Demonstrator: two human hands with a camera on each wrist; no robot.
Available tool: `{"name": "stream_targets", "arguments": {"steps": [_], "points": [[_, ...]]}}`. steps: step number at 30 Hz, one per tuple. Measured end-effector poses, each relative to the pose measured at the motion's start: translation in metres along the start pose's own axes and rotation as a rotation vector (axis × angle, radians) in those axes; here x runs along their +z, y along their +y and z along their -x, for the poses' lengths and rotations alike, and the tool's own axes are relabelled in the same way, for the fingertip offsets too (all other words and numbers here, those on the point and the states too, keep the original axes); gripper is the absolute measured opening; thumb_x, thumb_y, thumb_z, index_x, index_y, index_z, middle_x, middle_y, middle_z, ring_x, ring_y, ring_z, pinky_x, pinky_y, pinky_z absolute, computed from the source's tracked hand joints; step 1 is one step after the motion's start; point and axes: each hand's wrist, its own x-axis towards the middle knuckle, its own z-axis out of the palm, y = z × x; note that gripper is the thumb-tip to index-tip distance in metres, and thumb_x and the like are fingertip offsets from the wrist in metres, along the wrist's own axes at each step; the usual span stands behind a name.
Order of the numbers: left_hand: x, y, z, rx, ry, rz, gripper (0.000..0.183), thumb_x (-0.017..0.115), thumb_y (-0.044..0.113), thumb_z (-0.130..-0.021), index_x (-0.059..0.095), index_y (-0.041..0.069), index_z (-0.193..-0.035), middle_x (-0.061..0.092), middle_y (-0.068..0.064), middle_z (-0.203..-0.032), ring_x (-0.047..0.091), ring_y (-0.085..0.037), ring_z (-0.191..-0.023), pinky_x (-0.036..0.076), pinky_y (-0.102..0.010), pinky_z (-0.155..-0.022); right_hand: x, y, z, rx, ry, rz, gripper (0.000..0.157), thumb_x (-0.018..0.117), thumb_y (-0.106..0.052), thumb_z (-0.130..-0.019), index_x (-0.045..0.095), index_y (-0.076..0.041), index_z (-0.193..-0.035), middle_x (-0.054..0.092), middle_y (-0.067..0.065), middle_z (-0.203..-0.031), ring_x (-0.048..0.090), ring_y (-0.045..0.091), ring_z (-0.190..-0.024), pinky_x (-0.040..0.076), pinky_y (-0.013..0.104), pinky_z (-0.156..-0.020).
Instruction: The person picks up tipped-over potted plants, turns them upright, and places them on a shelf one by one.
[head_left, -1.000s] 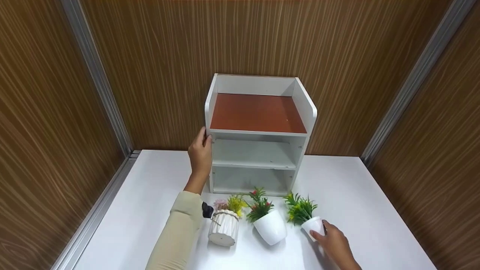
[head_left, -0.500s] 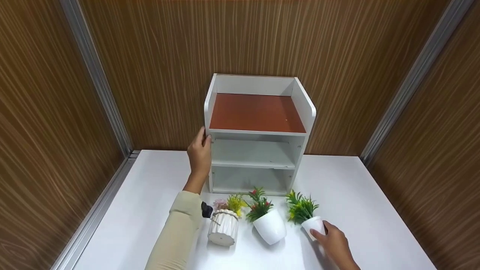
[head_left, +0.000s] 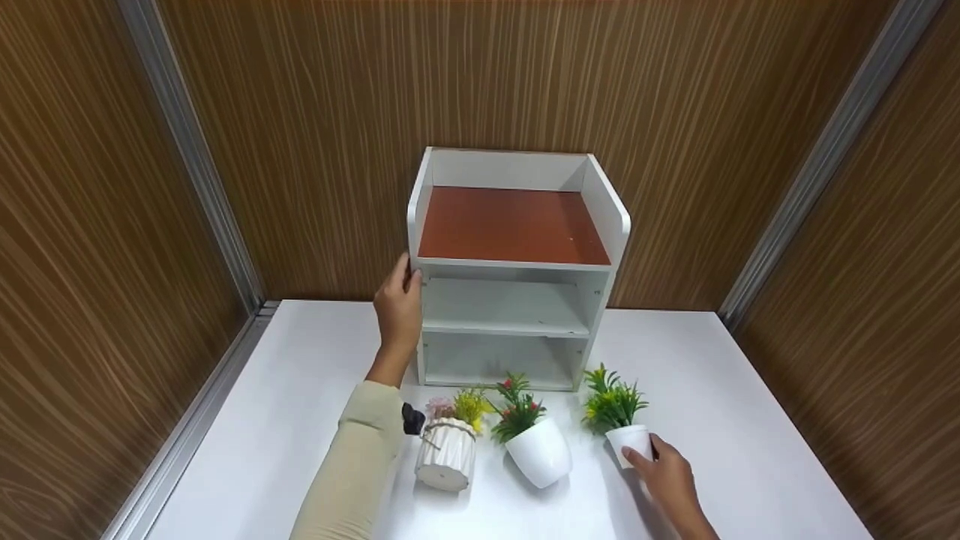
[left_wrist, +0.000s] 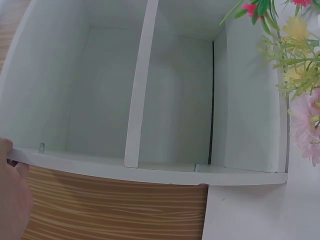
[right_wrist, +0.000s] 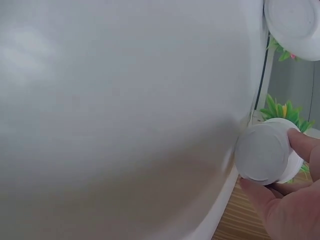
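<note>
A small white shelf unit with a reddish-brown top stands against the back panel. My left hand holds the front edge of its left side wall; the left wrist view shows finger and thumb around that edge. Low on the right, my right hand grips a potted artificial plant by its small white pot. The plant leans to the left, leaves towards the shelf. In the right wrist view the pot's round base faces the camera, thumb and fingers on opposite sides.
Between the hands, a white pot with red-flowered greenery lies tilted on the white table. Left of it, a ribbed white pot with pink and yellow flowers is tilted too, beside the left sleeve. Wood-patterned panels enclose the table.
My right hand has brought the small potted plant slightly up and to the right, turning it more upright. The left hand stays on the shelf unit, and the other two pots lie as before.
</note>
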Motion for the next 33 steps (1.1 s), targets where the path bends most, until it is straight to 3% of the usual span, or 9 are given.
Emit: {"name": "stream_targets", "arguments": {"steps": [9,17,25,33], "points": [[0.001,0.0,0.001,-0.005,-0.011,0.005,0.042,0.058,0.013,-0.103,0.054,0.001,-0.144,0.063,-0.015,-0.137,0.064,-0.024,-0.123,0.055,-0.035,-0.099,0.003,0.004,-0.004,0.03,-0.032,-0.051,0.079,0.064,-0.034,-0.1,0.03,0.018,-0.148,0.043,0.041,-0.143,0.046,0.053,-0.132,0.047,0.058,-0.102],[0.0,-0.002,0.0,-0.011,-0.001,0.0,0.042,0.058,0.013,-0.103,0.054,0.003,-0.144,0.064,-0.014,-0.136,0.064,-0.023,-0.121,0.055,-0.036,-0.099,0.004,0.006,0.002,-0.01,-0.016,-0.043,0.073,0.064,-0.028,-0.101,0.032,0.016,-0.148,0.048,0.04,-0.138,0.049,0.053,-0.129,0.047,0.058,-0.103],[0.0,0.0,0.0,-0.011,-0.002,-0.018,0.042,0.059,0.012,-0.103,0.055,0.003,-0.144,0.066,-0.015,-0.134,0.066,-0.023,-0.118,0.056,-0.035,-0.097,0.002,0.008,0.008,0.054,-0.007,-0.058,0.08,0.07,-0.037,-0.096,0.036,0.014,-0.148,0.045,0.039,-0.142,0.047,0.052,-0.132,0.046,0.058,-0.104],[-0.001,-0.001,0.0,0.003,0.005,-0.017,0.041,0.059,0.012,-0.103,0.055,0.002,-0.143,0.066,-0.016,-0.133,0.066,-0.024,-0.118,0.056,-0.036,-0.097,-0.001,0.009,0.012,0.047,0.053,-0.053,0.073,0.071,-0.028,-0.096,0.039,0.016,-0.145,0.048,0.04,-0.138,0.049,0.053,-0.129,0.046,0.059,-0.103]]}}
